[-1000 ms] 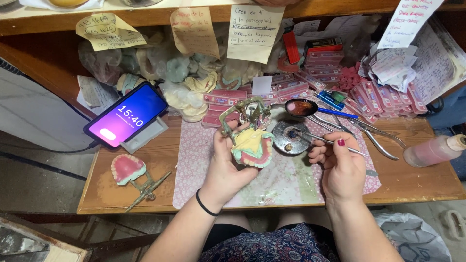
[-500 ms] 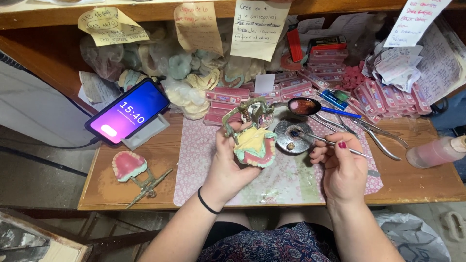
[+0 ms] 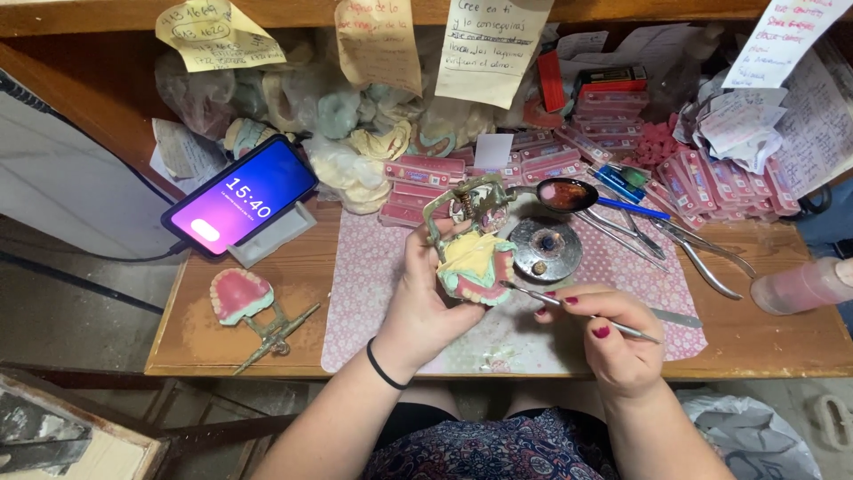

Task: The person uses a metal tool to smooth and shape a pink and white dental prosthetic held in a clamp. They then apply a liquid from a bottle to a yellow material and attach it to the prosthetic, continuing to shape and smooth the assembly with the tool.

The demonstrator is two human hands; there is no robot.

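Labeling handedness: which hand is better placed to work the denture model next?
Likely right: the right hand holds the thin metal tool, its tip at the denture model. The left hand only steadies the model.

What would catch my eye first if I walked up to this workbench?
Probably the yellow and pink denture model on its metal frame, held in the left hand at the centre, with the right hand touching a thin metal tool to it. Next, the glowing phone propped at the left.
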